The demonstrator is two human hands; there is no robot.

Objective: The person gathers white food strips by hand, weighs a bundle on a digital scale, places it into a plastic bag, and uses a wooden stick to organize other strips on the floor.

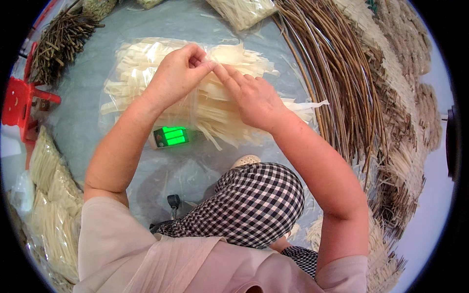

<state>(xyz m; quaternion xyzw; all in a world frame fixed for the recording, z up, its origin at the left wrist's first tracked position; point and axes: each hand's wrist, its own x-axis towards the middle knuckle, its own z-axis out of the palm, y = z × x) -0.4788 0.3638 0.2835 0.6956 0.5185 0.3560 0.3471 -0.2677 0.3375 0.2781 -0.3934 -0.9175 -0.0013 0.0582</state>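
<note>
A thick bundle of flat, cream-coloured strips (pixel 224 110) lies crosswise in front of me. Clear plastic bag film (pixel 124 90) covers its left part, and loose strip ends stick out to the right. Over the bundle's middle, my left hand (pixel 181 71) has its fingers curled in a pinch at the bag's edge. The fingertips of my right hand (pixel 256 100) meet it there, index finger stretched forward and thumb hidden beneath. Under the bundle's near side, a scale (pixel 170 137) shows a lit green display.
Long brown stalks (pixel 332 73) lie at the right, beside stacked pale bundles (pixel 400 122). Dark cut stalks (pixel 63 41) and a red plastic stool (pixel 22 105) are at the far left. Bagged strips (pixel 56 210) lie near left; another filled bag (pixel 244 12) lies at the back.
</note>
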